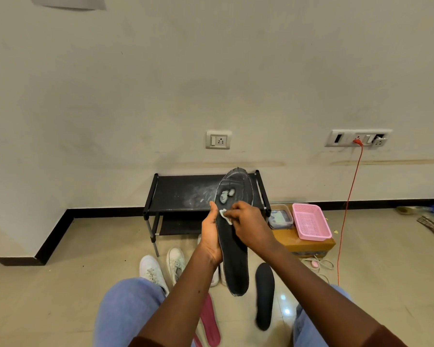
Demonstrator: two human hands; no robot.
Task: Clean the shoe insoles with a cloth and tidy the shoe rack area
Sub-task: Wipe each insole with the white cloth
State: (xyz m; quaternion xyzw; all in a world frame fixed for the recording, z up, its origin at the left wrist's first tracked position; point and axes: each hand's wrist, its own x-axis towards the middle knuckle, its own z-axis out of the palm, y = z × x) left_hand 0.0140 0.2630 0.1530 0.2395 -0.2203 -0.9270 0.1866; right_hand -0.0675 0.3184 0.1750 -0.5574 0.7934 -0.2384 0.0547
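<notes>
One dark insole [233,259] mid-clean, centre frame: left hand [211,236] grips its edge, right hand [248,221] pinches small white cloth [224,215] against it. Pale residue at upper end uncleaned. Black insole [264,296], pink insoles [209,321] wait lower centre; shoe rack [181,191] dusty, white shoes [152,269] unshelved.

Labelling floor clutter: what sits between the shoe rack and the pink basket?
Head view: a clear lidded container sits between the shoe rack and the pink basket. Its contents are unclear.
</notes>
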